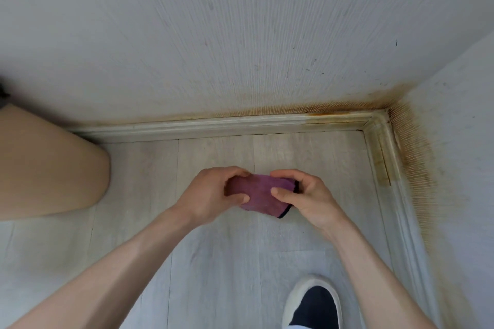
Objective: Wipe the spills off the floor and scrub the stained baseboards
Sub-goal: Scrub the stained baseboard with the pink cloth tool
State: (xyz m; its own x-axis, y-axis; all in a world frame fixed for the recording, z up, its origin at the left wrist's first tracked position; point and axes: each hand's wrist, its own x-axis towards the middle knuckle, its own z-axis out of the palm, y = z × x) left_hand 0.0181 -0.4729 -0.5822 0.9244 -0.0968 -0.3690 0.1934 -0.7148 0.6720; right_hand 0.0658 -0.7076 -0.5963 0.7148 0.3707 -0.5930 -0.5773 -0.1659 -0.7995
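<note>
Together, left hand (211, 192) and right hand (307, 195) grip a folded purple cloth (260, 195) between them.

Open floor (213, 262) stretches from the hands toward the room corner, bare boards with nothing lying on them between the hands and the baseboards (213, 125). The rear baseboard runs unobstructed along most of its length; at its left end a tan rounded object (48, 163) stands against it and blocks that stretch. The right-hand baseboard (385, 157) is open all the way down. Near the bottom edge a foot in a dark shoe (312, 304) takes up floor close to the right wall (459, 141), narrowing the passage there.
</note>
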